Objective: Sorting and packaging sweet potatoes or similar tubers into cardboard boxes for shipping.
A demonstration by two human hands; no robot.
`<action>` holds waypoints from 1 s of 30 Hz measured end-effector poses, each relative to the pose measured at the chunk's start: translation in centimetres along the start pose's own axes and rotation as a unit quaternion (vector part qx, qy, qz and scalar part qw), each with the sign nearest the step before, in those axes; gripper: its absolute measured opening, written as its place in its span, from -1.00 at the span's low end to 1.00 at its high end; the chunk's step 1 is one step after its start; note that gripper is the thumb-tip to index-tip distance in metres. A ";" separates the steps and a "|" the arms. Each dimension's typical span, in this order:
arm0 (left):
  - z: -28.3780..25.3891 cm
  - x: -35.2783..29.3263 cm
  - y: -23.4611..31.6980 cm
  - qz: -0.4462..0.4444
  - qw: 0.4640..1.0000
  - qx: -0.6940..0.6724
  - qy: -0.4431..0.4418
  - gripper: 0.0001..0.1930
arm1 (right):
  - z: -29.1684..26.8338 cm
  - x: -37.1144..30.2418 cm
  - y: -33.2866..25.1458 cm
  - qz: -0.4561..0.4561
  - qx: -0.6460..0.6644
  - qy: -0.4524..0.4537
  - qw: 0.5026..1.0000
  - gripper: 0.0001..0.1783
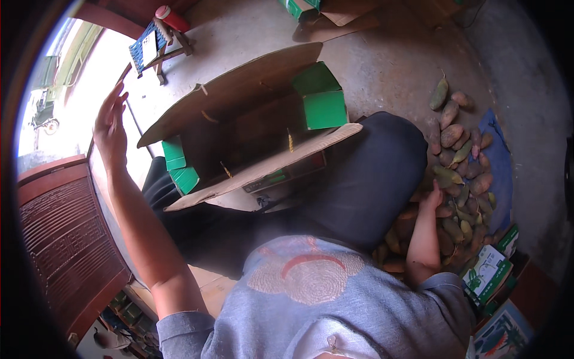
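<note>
My left hand [110,128] is raised at the left, beyond the box's left end. Its fingers are stretched, and nothing is in them. Between my legs stands an open cardboard box [263,185] with green end flaps and yellow cord loops through its long flaps; its inside is dark. At the right, my right hand [431,197] reaches into a heap of oblong green and brown fruits or gourds [452,135]. One finger is stretched out beside a green fruit [447,175]; the other fingers are partly hidden. I see no fruit lifted in this hand.
A blue sheet [502,173] lies under the heap's right side. Green-and-white cartons [487,272] stand at the lower right. Far left are a small woven stool [149,51], a red bottle [172,19] and a dark wooden panel [72,239]. More cardboard [338,27] lies at the top.
</note>
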State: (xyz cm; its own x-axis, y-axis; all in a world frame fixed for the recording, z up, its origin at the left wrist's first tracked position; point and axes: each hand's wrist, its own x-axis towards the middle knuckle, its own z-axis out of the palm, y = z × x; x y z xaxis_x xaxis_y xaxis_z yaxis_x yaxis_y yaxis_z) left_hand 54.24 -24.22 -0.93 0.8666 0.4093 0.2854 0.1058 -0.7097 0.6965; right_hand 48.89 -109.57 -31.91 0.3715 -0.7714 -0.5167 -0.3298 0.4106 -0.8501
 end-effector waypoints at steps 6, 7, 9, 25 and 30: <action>1.4 1.0 2.1 0.067 0.992 -0.045 -0.099 -0.72 | 10.8 -8.5 -18.4 -0.046 0.201 -0.352 0.913 -0.49; 1.7 1.3 1.8 0.079 0.988 -0.063 -0.121 -0.70 | 12.8 -9.5 -21.7 -0.071 0.180 -0.380 0.904 -0.49; 2.0 1.2 1.7 0.091 0.984 -0.046 -0.147 -0.68 | 17.3 -13.9 -26.9 -0.175 0.092 -0.414 0.889 -0.47; 0.9 -2.9 0.1 0.072 0.969 0.087 -0.217 -0.67 | 40.6 -57.4 -5.0 -0.321 -0.646 -0.691 0.036 -0.12; -0.1 -3.4 0.5 0.047 0.952 0.150 -0.263 -0.78 | 44.4 -53.6 9.2 -0.342 -0.619 -0.707 0.003 -0.09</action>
State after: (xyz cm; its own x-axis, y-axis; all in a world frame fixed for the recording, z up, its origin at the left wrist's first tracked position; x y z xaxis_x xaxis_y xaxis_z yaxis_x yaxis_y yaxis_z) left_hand 51.24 -25.92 -1.47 0.9951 0.0478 -0.0866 0.0814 -0.8930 0.4426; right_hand 64.45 -42.84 -16.59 -0.0026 0.7464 -0.6655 0.7425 -0.4443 -0.5013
